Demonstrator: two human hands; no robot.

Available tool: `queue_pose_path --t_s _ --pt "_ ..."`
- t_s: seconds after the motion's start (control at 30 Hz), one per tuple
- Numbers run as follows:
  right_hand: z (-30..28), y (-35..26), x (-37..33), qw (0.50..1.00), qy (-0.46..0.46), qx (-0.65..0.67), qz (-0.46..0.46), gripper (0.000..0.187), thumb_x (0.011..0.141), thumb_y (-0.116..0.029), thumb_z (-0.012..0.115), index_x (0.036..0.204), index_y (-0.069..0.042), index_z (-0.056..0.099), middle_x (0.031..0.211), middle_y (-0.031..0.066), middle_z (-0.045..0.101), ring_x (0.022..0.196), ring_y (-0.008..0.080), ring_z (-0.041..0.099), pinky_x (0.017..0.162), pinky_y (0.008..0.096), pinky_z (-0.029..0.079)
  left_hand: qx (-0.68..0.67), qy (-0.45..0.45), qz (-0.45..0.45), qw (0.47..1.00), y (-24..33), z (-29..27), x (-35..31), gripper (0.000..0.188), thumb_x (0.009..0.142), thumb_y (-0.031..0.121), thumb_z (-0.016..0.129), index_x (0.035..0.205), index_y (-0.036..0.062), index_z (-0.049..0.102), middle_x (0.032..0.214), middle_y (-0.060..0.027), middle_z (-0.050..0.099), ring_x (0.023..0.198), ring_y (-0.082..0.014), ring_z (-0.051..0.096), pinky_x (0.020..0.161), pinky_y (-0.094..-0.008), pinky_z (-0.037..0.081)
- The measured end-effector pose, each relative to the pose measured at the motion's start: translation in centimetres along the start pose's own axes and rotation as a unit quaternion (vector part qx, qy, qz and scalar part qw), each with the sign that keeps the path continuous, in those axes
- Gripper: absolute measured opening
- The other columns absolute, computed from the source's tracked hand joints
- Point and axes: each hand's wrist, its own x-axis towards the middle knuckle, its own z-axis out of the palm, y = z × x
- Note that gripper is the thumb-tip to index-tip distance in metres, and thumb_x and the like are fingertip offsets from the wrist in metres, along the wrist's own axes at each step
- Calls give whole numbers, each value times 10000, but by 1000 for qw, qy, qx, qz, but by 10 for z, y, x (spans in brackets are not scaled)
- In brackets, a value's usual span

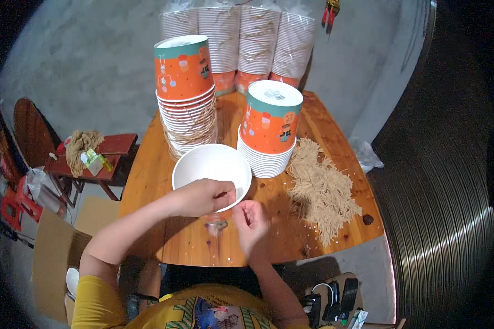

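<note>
Bowl (203, 162): positioned over the table's (175, 249) near half, left of centre, mouth facing up. Left hand (203, 196): fingers curled inside the bowl at its near right edge. Right hand (251, 220): thumb and forefinger nearly together just outside that edge. Whether either hand grips anything cannot be told clearly. Left stack (184, 79) and right stack (270, 131) stand farther back on the table; cords (328, 192) lie along its right side.

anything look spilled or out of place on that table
Small white specks lie scattered near the front edge of the wooden table, like stray debris. A dark round spot, too unclear to identify, stands out beside the loose tan strands.
</note>
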Motion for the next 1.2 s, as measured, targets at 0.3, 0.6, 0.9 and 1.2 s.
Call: queue_pose_path --t_s 0.3,0.6,0.9,1.2 --pt "-16 -16 23 991 -43 -89 -90 99 865 -32 587 963 -26 580 658 -60 421 574 31 363 519 197 309 -42 218 72 972 1 -2 -5 89 887 113 541 894 28 565 821 -117 593 754 -239 584 699 -326 461" --pt "-14 -20 39 992 -121 -8 -34 65 860 -82 606 885 -23 615 618 -73 438 581 18 376 516 201 295 -315 50 -21 948 -1 4 -2 353 820 23 553 1161 10 463 846 -12 554 758 -85 518 705 -219 431" --pt "-35 -31 36 987 -66 -141 -40 108 874 -136 593 887 -31 614 721 10 551 624 73 491 554 231 394 -390 44 -78 916 -3 6 11 152 831 70 606 970 11 591 784 -11 588 710 -56 519 634 -193 415" --pt "-52 -81 54 887 -297 -337 -110 139 824 -145 647 876 -21 611 752 94 579 648 184 561 603 299 457 -346 20 -4 938 -6 17 17 198 919 208 554 973 31 627 866 -9 640 744 -46 529 665 -203 428"
